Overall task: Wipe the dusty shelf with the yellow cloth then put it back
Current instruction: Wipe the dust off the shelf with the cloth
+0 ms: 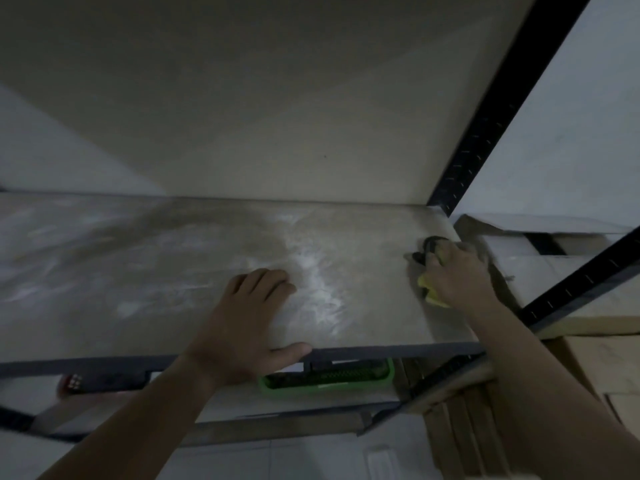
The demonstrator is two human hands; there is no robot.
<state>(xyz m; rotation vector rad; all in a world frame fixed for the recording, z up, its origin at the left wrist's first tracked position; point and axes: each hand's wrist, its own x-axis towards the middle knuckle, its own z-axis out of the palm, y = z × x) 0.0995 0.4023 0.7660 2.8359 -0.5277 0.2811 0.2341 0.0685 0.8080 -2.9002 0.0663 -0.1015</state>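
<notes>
Here the person's left hand (242, 323) lies flat on the dusty shelf (156, 271) near its front edge. Its fingers are straight and close together, pointing toward the back wall, and the thumb is spread out to the side along the shelf's dark front rail; it holds nothing. The right hand (453, 271) is at the shelf's right end, close to the black slotted upright (485, 133), and sits on top of the yellow cloth (431, 294). The fingers are bent down over the cloth and gather it against the board, so only a bright yellow fold shows below the palm. Just past those fingertips there is a small dark object (427, 249), too blurred to tell what it is or whether the hand touches it. Between the two hands a pale streak of dust (318, 271) runs across the grey surface, and fainter whitish smears spread over the left part of the shelf. On the level below, under the front rail, a green tray (389, 375) holds dark items, and something red (71, 381) sits farther left. Cardboard boxes (606, 358) are stacked to the right of the rack, beyond a second black rail.
</notes>
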